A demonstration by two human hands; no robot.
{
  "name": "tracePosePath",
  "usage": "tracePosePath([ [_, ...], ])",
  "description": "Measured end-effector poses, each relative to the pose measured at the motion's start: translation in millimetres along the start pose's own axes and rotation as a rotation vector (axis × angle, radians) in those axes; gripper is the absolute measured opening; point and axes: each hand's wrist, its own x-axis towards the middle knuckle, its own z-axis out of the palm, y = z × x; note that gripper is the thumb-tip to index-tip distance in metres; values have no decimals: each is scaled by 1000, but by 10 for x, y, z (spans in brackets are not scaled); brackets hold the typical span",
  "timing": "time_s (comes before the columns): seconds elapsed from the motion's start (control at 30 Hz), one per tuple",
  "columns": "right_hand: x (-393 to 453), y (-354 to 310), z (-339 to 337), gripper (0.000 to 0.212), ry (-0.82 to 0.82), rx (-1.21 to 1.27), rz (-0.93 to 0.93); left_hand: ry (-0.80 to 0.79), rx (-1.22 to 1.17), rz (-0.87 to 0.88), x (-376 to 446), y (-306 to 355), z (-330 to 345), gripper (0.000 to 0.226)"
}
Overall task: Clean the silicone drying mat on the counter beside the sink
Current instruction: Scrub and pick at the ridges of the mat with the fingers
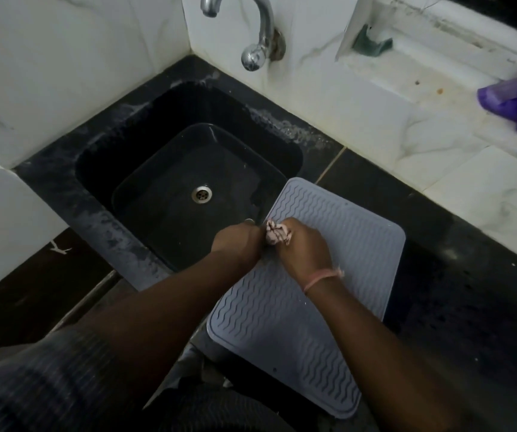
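Wringing looks like the step in hand: your right hand (302, 244) has its fingers curled round a bunched pale cloth (277, 233) with dark streaks, and your left hand (238, 240) is closed just beside it at the sink's edge. The left fingers are hidden behind the knuckles, so whether they pinch the cloth's other end cannot be told, though the two hands meet at the wad.

The silicone drying mat (329, 269), grey with wavy ridges, lies flat on the dark surface (456, 291) right of the sink (188, 169). Its far left corner hangs a little over the basin rim, and its near edge runs close to the front of the surface. Your hands hover over that far left corner, so any squeezed water would likely fall partly on the mat and partly into the basin. The tap (251, 32) above shows no running water.

Most of the ridged face seems not yet wiped, so judge the task as early. Next, open the cloth into a flat pad, press it down on the mat and stroke along the ridges from the far end toward you. Keep your left hand free to pin the mat, since thin silicone tends to slide and buckle on a wet surface, and that overhanging corner could flop into the sink.
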Motion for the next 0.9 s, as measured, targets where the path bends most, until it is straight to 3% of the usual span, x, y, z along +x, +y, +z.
tracePosePath([
  [0.27,467,196,-168,8,75,-193,-32,-165,74,79,126,-42,-49,78],
  [0.4,865,232,-311,17,90,-224,69,-195,91,83,166,-40,-43,78],
  [0.6,866,159,-287,18,86,-176,136,-109,63,106,155,10,-27,73],
  [0.8,421,35,-90,13,13,-126,39,-128,68,85,144,-10,17,68],
  [0.9,613,149,-150,13,68,-140,49,-180,83,103,178,1,-25,82],
])
